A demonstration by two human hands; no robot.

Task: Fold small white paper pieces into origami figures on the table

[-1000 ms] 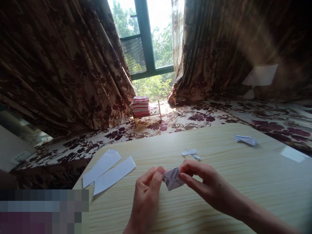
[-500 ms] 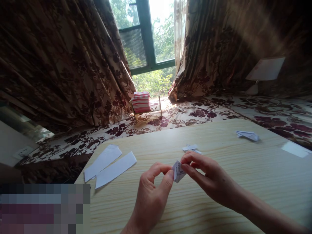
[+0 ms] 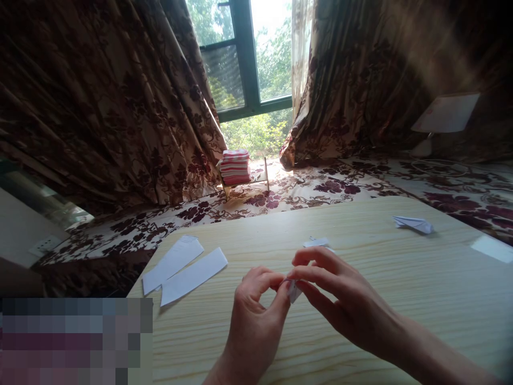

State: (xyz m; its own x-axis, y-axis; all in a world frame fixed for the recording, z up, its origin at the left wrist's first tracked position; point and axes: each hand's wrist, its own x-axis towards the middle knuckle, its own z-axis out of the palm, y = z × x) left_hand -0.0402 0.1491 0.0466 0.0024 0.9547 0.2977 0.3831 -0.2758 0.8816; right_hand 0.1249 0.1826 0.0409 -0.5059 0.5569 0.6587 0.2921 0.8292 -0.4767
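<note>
Closing in over the small folded paper (image 3: 294, 294), the fingers of my right hand (image 3: 344, 294) had moved leftward since the earlier frame, hiding most of its printed face, at the lower center of the frame. My left hand (image 3: 258, 315) held it clamped between thumb and forefinger, while my right thumb and forefinger pinched its other side, the fingertips of both hands nearly meeting above the pale, wood-grained table (image 3: 360, 219). Two white paper strips (image 3: 194, 275) lay side by side at left of center. A flat folded piece (image 3: 316, 243) sat just beyond my right hand, partly hidden by it, and a pointed folded paper (image 3: 414, 224) rested toward the right edge. Striped cloths (image 3: 235, 167) stood stacked near the window (image 3: 274, 59) at upper center, a white-shaded lamp (image 3: 449, 113) at upper right.
</note>
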